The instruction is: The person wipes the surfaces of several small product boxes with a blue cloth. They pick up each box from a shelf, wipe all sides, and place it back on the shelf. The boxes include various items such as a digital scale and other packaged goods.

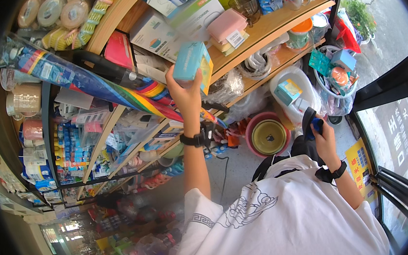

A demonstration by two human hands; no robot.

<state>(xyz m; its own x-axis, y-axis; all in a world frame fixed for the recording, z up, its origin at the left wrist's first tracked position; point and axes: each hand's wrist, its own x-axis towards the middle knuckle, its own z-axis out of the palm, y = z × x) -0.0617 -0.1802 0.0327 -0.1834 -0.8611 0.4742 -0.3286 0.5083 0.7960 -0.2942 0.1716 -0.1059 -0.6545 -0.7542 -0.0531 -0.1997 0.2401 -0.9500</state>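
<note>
My left hand (pixel 185 83) grips a teal cardboard box (pixel 191 61) with a yellow side, held up in front of the wooden shelf (pixel 272 30). Low on the right, my right hand (pixel 324 138) is closed around a dark blue and black object (pixel 313 125), whose kind I cannot tell. A similar teal and yellow box (pixel 288 92) lies in a white plastic-wrapped basin (pixel 276 81) just beyond that hand. Pink folded cloths (pixel 227 25) rest on the shelf, right of the held box. Large white boxes (pixel 194 19) stand behind it.
Rainbow umbrellas in plastic (pixel 113 90) slant across the left shelves. Nested round basins (pixel 268 136) sit on the floor, beside a tub of mixed goods (pixel 337 75). A black cable (pixel 226 173) runs over the floor. At the right are a glass door's dark frame (pixel 364 150) and a yellow sign (pixel 360 168).
</note>
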